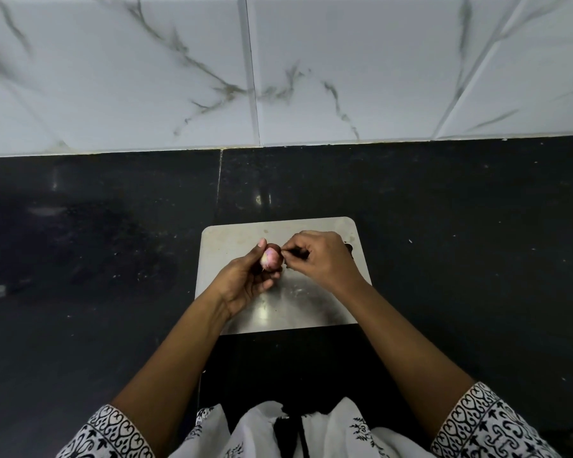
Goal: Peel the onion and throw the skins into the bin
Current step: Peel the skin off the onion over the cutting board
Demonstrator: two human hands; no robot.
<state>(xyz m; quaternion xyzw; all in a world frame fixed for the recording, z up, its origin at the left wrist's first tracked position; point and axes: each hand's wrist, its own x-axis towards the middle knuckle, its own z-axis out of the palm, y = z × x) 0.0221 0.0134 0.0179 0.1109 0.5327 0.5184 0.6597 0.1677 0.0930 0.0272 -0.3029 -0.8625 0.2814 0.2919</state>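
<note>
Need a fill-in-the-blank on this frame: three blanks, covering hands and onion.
1. The onion is held in the ___.
2. The right hand pinches at the onion's ___.
3. Both hands are over a board on a ___ counter.

Missing: left hand; skin; black.

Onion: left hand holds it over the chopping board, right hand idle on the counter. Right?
Not quite. The head view shows the right hand pinching the onion skin, not idle on the counter. The left hand does hold the onion over the chopping board.
</note>
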